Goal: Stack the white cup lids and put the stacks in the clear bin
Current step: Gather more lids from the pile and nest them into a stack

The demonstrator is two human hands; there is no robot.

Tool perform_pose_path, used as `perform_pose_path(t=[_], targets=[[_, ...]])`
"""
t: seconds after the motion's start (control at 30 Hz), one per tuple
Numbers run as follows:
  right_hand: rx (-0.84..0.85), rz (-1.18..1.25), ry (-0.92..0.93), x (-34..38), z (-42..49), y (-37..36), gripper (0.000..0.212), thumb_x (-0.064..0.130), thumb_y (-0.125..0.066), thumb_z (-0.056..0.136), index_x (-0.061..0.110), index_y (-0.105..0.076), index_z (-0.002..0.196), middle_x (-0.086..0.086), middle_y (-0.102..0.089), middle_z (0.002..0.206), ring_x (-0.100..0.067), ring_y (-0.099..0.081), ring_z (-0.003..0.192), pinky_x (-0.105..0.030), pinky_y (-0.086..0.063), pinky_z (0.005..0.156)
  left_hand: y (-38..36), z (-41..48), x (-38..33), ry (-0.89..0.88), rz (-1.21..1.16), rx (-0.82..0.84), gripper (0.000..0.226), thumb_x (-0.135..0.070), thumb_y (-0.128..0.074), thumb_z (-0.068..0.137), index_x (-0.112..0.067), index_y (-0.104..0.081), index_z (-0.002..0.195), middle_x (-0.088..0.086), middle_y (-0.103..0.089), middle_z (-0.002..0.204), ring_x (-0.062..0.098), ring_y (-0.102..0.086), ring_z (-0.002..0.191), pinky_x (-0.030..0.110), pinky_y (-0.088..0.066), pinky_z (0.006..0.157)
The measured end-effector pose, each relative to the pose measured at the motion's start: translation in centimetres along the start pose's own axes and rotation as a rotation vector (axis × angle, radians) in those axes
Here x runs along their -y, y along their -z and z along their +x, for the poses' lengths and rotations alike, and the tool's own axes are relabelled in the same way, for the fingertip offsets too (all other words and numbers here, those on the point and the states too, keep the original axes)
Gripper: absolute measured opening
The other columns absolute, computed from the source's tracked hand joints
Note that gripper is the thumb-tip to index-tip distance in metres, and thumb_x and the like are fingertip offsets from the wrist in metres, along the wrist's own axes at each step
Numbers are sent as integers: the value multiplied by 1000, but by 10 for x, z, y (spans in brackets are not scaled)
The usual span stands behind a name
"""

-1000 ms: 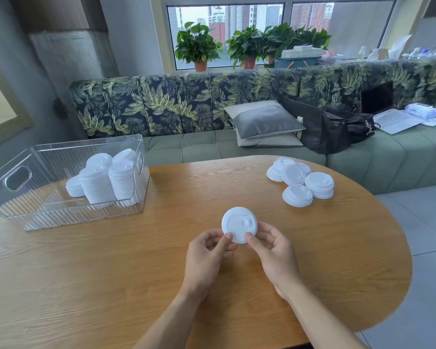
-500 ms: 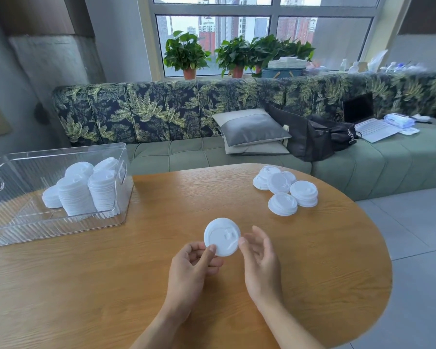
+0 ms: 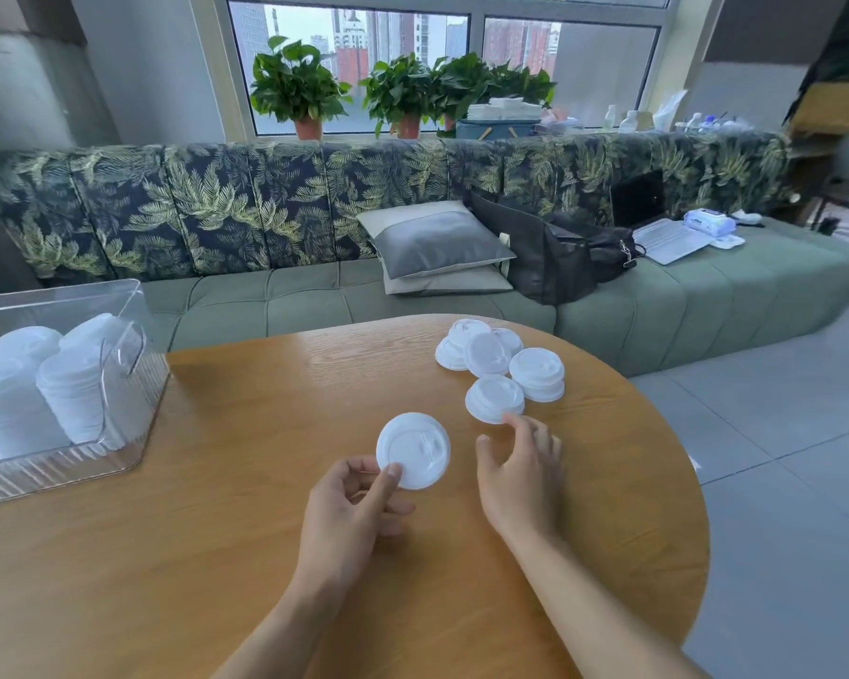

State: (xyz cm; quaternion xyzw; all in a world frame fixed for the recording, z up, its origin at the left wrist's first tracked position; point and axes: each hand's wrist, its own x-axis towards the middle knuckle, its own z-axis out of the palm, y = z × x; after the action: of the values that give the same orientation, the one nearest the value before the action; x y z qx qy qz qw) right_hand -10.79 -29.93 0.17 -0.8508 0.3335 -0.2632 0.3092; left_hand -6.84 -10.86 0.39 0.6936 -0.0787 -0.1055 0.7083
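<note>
Cup lid pinched at rim by left hand, thumb + fingers, right of clear bin. Right hand spread, holding nothing, index tip just by nearest loose lid. Thin plastic, prob. light & flexy: grip rim, gentle squeeze.

On the desk, the bin holding lid stacks sits far left, loose lids far right, and the sofa lies behind.

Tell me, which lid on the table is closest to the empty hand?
The single front lid, right at the right hand's fingertips; the other lids sit farther back.
</note>
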Motion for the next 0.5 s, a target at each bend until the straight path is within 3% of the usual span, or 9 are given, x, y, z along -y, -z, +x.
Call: perform_pose_path(t=[0.33, 0.5], targets=[[-65, -117, -126, -7, 55, -14, 79, 71, -64, 84, 20, -51, 143, -4, -49, 150, -28, -33, 144, -44, -25, 119, -28, 35, -1, 26, -63, 5, 32, -34, -79, 92, -8, -67, 108, 7, -79, 89, 29, -79, 80, 33, -61, 58], [-62, -144, -155, -7, 68, -20, 80, 77, -64, 78, 22, -57, 135, -2, -51, 147, -27, -35, 140, -43, -27, 116, -26, 37, 2, 14, -91, -1, 29, -33, -80, 92, -9, -69, 104, 8, -78, 87, 31, -79, 78, 34, -61, 57]])
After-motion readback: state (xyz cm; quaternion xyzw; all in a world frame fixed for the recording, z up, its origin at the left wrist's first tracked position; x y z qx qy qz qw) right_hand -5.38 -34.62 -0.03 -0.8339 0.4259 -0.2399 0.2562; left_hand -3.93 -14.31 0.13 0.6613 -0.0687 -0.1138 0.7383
